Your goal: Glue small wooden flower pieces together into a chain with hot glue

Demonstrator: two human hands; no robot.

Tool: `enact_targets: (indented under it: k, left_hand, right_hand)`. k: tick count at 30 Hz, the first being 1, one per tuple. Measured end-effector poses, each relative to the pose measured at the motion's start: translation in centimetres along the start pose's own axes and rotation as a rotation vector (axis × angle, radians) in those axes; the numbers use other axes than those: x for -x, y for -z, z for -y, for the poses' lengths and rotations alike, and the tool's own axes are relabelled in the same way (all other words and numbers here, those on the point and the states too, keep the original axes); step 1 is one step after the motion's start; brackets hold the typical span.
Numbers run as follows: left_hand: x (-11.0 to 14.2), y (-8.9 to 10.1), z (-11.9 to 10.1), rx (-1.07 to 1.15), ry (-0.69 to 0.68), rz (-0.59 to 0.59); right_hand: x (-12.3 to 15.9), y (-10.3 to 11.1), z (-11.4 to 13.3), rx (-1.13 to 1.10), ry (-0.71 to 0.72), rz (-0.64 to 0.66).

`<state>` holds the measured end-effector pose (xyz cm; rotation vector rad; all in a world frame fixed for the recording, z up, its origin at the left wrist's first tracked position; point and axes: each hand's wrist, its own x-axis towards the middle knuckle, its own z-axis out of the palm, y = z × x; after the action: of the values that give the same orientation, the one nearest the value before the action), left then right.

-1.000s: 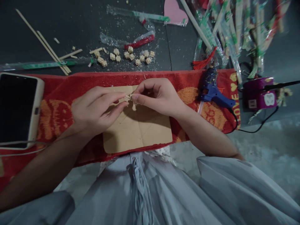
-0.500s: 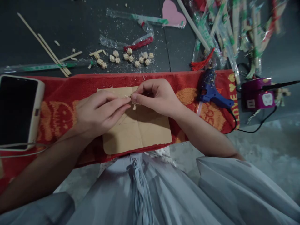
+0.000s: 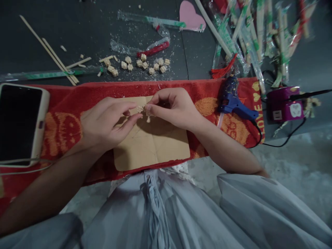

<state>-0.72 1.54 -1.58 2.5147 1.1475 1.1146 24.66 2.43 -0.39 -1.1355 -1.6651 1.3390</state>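
My left hand and my right hand meet over a tan cardboard sheet lying on a red patterned cloth. Both pinch a small pale wooden piece between their fingertips; a short stub hangs just below it. Several similar small wooden blocks lie in a row on the dark floor beyond the cloth, amid sawdust. Thin wooden sticks lie at the far left.
A phone with a cable rests on the cloth's left end. A blue glue gun lies on its right end, beside a purple power adapter. Wrapped chopsticks, a pink heart and plastic wrappers are beyond.
My left fingers shifted slightly around the small piece, the thumb and forefinger opening a little. The hands stay in the same spot over the cardboard.
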Motion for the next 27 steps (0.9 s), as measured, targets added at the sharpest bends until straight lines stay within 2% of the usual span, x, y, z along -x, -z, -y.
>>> enact_targets:
  k: [3,8,12,17,22,25,27]
  left_hand:
    - [-0.3,0.3,-0.3,0.012,-0.027,-0.004]
    - [-0.5,1.1,-0.8,-0.009,0.003,0.116]
    - [-0.3,1.2,-1.0,-0.02,-0.095,0.083]
    - [-0.4,1.4,-1.2,0.062,0.056,0.122]
    - [-0.5,1.5,-1.5,-0.035,-0.087,0.078]
    - [-0.5,1.5,-1.5,-0.023,-0.023,0.122]
    - [-0.5,1.5,-1.5,-0.042,-0.027,0.112]
  right_hand:
    - [0.0,-0.1,-0.1,-0.014,0.026,-0.001]
    - [0.1,-0.1,-0.1,-0.033,0.051,0.031]
    - [0.3,-0.1,0.2,-0.058,0.064,0.062]
    - [0.5,-0.2,0.4,-0.056,0.087,0.065]
    - [0.7,-0.3,0.4,-0.038,0.112,0.06]
    - [0.7,-0.2,0.2,-0.04,0.166,0.057]
    - [0.6,-0.2,0.1,-0.022,0.199,0.051]
